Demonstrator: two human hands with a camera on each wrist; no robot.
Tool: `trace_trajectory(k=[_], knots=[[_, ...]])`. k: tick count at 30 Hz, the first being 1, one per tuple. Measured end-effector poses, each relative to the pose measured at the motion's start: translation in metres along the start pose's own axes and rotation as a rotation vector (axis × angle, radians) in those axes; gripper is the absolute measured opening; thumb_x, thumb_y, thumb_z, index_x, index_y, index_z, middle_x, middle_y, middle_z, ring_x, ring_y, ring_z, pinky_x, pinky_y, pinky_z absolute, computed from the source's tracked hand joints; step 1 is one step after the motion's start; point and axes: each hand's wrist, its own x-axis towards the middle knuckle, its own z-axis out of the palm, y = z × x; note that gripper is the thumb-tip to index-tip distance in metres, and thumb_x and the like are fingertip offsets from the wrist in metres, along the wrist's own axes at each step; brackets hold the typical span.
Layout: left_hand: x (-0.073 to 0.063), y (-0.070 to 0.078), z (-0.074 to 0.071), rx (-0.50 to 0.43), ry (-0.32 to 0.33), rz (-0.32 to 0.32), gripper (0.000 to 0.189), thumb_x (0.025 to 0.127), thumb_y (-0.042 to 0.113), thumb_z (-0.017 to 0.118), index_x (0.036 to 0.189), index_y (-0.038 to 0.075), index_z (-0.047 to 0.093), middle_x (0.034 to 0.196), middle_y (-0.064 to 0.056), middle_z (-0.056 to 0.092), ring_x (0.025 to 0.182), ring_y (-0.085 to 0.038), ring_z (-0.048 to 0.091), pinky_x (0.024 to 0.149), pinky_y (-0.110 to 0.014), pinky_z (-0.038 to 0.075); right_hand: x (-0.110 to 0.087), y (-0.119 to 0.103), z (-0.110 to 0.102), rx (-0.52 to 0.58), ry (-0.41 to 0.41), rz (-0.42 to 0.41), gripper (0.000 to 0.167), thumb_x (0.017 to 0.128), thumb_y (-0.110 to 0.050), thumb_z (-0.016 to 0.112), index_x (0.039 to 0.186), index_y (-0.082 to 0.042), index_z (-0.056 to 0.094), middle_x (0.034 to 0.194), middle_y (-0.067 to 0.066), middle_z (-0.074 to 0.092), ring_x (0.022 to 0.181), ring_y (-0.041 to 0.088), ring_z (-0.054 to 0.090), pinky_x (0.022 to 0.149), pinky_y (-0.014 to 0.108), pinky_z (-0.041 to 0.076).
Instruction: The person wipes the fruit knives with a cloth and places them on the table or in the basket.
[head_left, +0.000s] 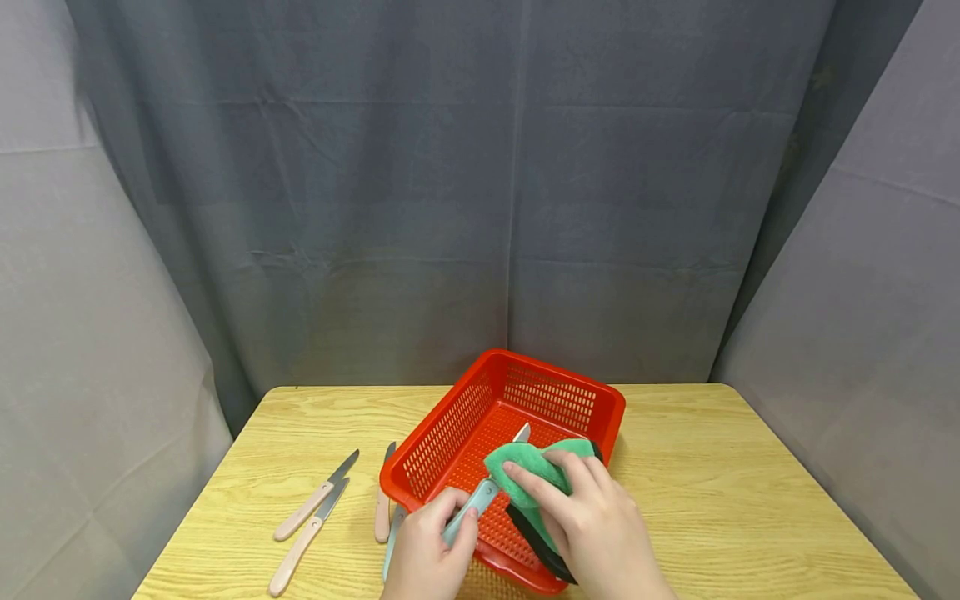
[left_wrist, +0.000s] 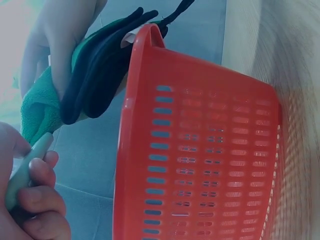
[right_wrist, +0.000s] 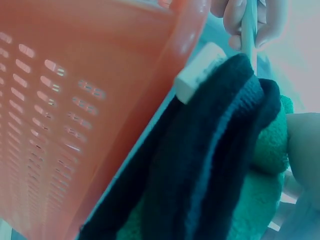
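Over the red basket (head_left: 420, 467), my left hand (head_left: 431, 546) grips the pale blue-green handle of a knife (head_left: 480, 498), its blade pointing up and away. My right hand (head_left: 592, 521) pinches a green cloth (head_left: 528, 458) with black edging, folded around the middle of the blade; only the tip shows beyond it. In the left wrist view the fingers (left_wrist: 42, 200) curl round the handle, and the cloth (left_wrist: 42, 107) meets its upper end. The right wrist view shows the cloth's dark edging (right_wrist: 200, 150) hanging close beside the basket wall (right_wrist: 100, 100).
Left of the basket, two knives with pale pinkish handles (head_left: 303, 510) lie on the wooden table (head_left: 720, 492). Another such knife (head_left: 382, 508) lies against the basket's left side, next to a blue-green handle (head_left: 392, 542) partly hidden by my left hand. Grey curtains (head_left: 375, 208) hang behind the table.
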Motion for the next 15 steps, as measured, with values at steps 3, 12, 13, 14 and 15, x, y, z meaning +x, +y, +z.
trace_trajectory(k=[3, 12, 13, 14, 15], knots=[[0.0001, 0.0001, 0.0000, 0.006, -0.003, -0.005, 0.020, 0.086, 0.002, 0.072, 0.087, 0.021, 0.066, 0.063, 0.022, 0.045, 0.050, 0.010, 0.035, 0.045, -0.010, 0.031, 0.0006, -0.0008, -0.0012, -0.019, -0.002, 0.024, 0.072, 0.070, -0.010, 0.091, 0.131, -0.040, 0.069, 0.114, 0.004, 0.064, 0.098, 0.022, 0.062, 0.058, 0.037, 0.058], [-0.0005, 0.0009, 0.0005, -0.005, 0.012, 0.025, 0.022, 0.086, 0.003, 0.072, 0.087, 0.023, 0.066, 0.063, 0.021, 0.047, 0.051, 0.010, 0.035, 0.046, -0.009, 0.031, 0.0010, 0.0025, -0.0015, -0.052, 0.032, 0.047, 0.076, 0.067, -0.005, 0.091, 0.131, -0.039, 0.069, 0.113, 0.006, 0.064, 0.099, 0.023, 0.063, 0.056, 0.036, 0.057], [-0.0005, 0.0013, 0.0004, -0.005, 0.012, 0.026, 0.021, 0.086, 0.003, 0.072, 0.087, 0.023, 0.066, 0.063, 0.021, 0.048, 0.051, 0.010, 0.035, 0.046, -0.009, 0.031, 0.0008, 0.0029, -0.0014, -0.050, 0.035, 0.050, 0.075, 0.068, -0.005, 0.090, 0.131, -0.039, 0.069, 0.113, 0.006, 0.064, 0.099, 0.023, 0.063, 0.056, 0.036, 0.057], [-0.0005, 0.0017, 0.0004, -0.005, 0.012, 0.027, 0.021, 0.087, 0.003, 0.072, 0.087, 0.024, 0.066, 0.063, 0.020, 0.048, 0.051, 0.010, 0.035, 0.046, -0.009, 0.031, 0.0006, 0.0034, -0.0013, -0.049, 0.038, 0.053, 0.074, 0.069, -0.004, 0.089, 0.131, -0.038, 0.069, 0.113, 0.007, 0.064, 0.098, 0.023, 0.063, 0.056, 0.036, 0.057], [-0.0004, 0.0024, 0.0002, -0.006, 0.011, 0.025, 0.021, 0.087, 0.003, 0.072, 0.087, 0.024, 0.066, 0.063, 0.020, 0.048, 0.051, 0.010, 0.035, 0.047, -0.009, 0.031, 0.0004, 0.0038, -0.0013, -0.045, 0.039, 0.061, 0.073, 0.070, -0.004, 0.088, 0.131, -0.038, 0.069, 0.113, 0.007, 0.064, 0.098, 0.024, 0.063, 0.056, 0.036, 0.057]])
